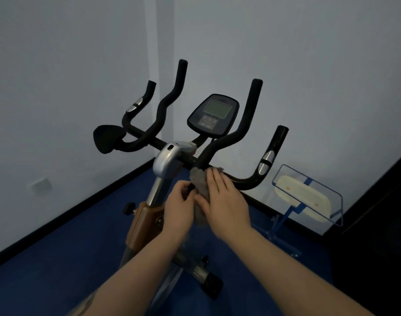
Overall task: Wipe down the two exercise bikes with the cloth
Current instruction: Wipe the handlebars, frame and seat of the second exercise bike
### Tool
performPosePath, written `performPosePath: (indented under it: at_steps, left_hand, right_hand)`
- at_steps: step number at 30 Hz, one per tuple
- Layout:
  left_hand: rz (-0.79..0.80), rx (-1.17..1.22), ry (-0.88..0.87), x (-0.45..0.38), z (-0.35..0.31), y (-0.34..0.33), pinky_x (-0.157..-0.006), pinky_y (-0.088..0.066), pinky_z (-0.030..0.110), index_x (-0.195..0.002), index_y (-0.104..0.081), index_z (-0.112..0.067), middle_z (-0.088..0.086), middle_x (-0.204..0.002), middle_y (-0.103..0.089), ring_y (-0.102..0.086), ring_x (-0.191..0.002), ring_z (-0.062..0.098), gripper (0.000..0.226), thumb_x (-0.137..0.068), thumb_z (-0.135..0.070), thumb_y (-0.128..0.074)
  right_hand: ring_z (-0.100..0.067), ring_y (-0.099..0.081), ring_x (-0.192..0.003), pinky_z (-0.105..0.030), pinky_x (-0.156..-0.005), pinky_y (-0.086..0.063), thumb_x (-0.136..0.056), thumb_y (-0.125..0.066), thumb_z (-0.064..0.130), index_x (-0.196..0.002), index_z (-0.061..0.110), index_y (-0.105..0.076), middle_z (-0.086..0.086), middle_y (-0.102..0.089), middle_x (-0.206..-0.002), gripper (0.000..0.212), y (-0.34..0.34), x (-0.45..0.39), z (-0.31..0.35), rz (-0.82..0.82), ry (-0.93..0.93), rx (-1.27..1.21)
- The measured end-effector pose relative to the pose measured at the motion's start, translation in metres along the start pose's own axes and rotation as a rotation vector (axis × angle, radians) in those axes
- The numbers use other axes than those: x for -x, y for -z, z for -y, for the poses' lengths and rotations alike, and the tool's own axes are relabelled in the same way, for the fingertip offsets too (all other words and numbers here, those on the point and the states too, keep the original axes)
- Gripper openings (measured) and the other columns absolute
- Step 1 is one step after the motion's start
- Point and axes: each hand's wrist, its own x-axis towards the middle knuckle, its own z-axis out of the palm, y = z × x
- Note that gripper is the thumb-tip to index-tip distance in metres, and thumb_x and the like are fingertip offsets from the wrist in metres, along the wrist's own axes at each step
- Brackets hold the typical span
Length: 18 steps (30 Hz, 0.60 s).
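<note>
blue floor (58, 258): one bike (169, 156), one cloth (198, 181), two hands.

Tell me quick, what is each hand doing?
Left hand: fingers curled, pinching the grey cloth.
Right hand: fingers straight, pressing flat on the cloth.

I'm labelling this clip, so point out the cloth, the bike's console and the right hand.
cloth (199, 179), head view, upper grey bunch.
console (214, 114), head view, below its screen.
right hand (226, 199), head view, back of the hand.
</note>
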Motion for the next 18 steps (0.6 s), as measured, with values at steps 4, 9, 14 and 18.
performPosePath:
  at_steps: [4,9,14,18]
  left_hand:
    - [-0.039,-0.114,0.012,-0.006,-0.003,-0.007,-0.066,-0.047,0.016,-0.094,-0.056,-0.02,-0.003,-0.087,-0.064,-0.061,-0.08,0.007,0.022,-0.082,-0.021,-0.075]
    - [-0.105,-0.334,-0.12,-0.01,-0.02,-0.021,-0.084,-0.045,0.028,-0.109,-0.052,-0.027,-0.008,-0.107,-0.052,-0.053,-0.099,0.008,0.057,-0.066,-0.058,-0.072]
    - [-0.186,-0.297,-0.067,-0.029,-0.044,-0.045,-0.093,-0.048,0.045,-0.111,-0.058,-0.023,-0.004,-0.11,-0.056,-0.054,-0.105,0.016,0.027,-0.093,-0.043,-0.055]
    - [-0.324,-0.34,0.064,-0.036,-0.047,-0.056,-0.085,-0.048,0.045,-0.106,-0.057,-0.027,-0.005,-0.104,-0.059,-0.057,-0.098,0.017,0.017,-0.1,-0.033,-0.042]
  right_hand:
    - [-0.004,-0.031,-0.138,-0.025,-0.109,-0.032,-0.102,-0.041,0.024,-0.146,0.031,-0.041,0.009,-0.038,-0.152,0.044,0.007,-0.014,-0.014,-0.021,-0.022,-0.392]
    - [0.006,-0.06,-0.085,-0.005,-0.072,-0.045,-0.096,-0.042,0.003,-0.108,0.035,-0.063,0.014,-0.064,-0.093,0.039,0.03,-0.016,-0.041,-0.21,-0.186,-0.803]
    - [0.006,-0.058,-0.082,-0.006,-0.066,-0.043,-0.099,-0.045,0.011,-0.099,0.038,-0.05,0.018,-0.06,-0.086,0.027,0.066,-0.063,-0.071,-0.447,-0.15,-0.782]
    - [-0.015,-0.058,-0.09,-0.009,-0.068,-0.04,-0.097,-0.049,0.012,-0.095,0.031,-0.05,0.004,-0.06,-0.098,0.018,0.058,-0.077,-0.086,-0.548,-0.218,-0.764]
